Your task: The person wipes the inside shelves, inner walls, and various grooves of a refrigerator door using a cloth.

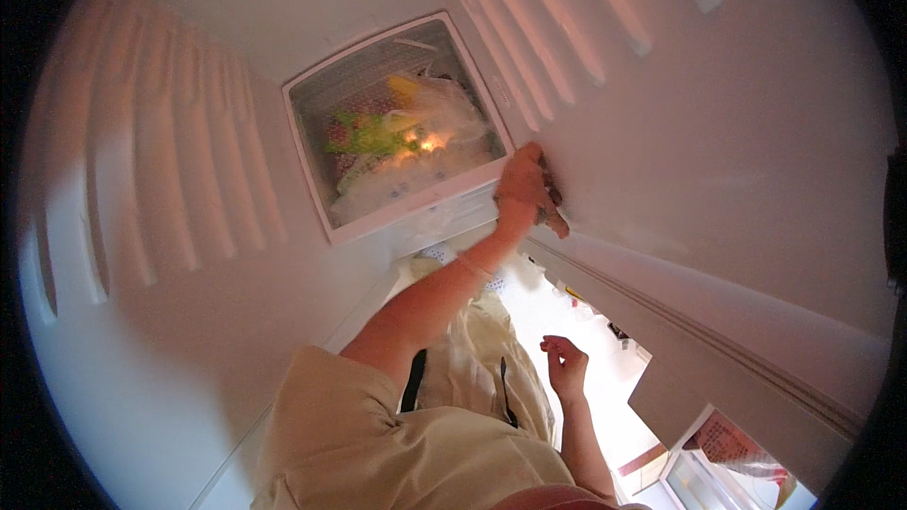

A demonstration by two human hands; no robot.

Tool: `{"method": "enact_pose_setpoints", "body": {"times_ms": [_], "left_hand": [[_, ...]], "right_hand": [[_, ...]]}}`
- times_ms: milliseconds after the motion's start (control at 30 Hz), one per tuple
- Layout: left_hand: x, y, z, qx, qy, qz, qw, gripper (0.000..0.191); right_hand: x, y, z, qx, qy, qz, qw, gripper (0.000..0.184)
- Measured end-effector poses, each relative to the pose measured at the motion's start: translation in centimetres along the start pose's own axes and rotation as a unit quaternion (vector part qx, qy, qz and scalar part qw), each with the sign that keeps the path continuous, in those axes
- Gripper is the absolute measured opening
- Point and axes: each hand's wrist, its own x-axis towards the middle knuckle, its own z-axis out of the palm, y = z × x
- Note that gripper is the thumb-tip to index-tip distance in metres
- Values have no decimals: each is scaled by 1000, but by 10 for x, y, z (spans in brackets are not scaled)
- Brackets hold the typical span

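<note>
My left hand (523, 180) reaches across and presses against the right inner wall (666, 156) of a refrigerator, by the front corner of the crisper drawer cover. A small dark thing (550, 183) shows under its fingers against the wall; I cannot make out what it is. Below that cover (397, 223), a pale-framed clear panel, lie leafy green vegetables (361, 133), something yellow (402, 88) and clear plastic bags (453, 110). My right hand (568, 366) hangs in front of me, outside the compartment, its fingers curled in with nothing visible in them.
Moulded shelf ribs line the left wall (170, 156) and the right wall. The refrigerator's edge with a grooved strip (680, 319) runs down to the right. Beyond it is bright floor (545, 312), and a printed sheet (737, 443) with writing is at lower right.
</note>
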Motion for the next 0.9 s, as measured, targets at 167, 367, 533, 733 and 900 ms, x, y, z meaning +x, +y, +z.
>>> {"method": "enact_pose_setpoints", "body": {"times_ms": [167,367,533,733,900], "left_hand": [[136,38,-107,-195,159,231,940,26],[220,53,-108,-416,142,173,881,50],[121,41,-52,-318,175,180,914,33],[113,33,-75,-281,166,129,937,32],[190,49,-127,-349,130,83,924,34]], "right_hand": [[-1,-14,0,-3,7,-5,1000,14],[-1,-20,1,-6,4,-37,999,14],[-3,-34,-4,-12,14,-6,1000,14],[-1,-40,-5,-8,9,-32,999,14],[-2,-42,-5,-20,13,-11,1000,14]]}}
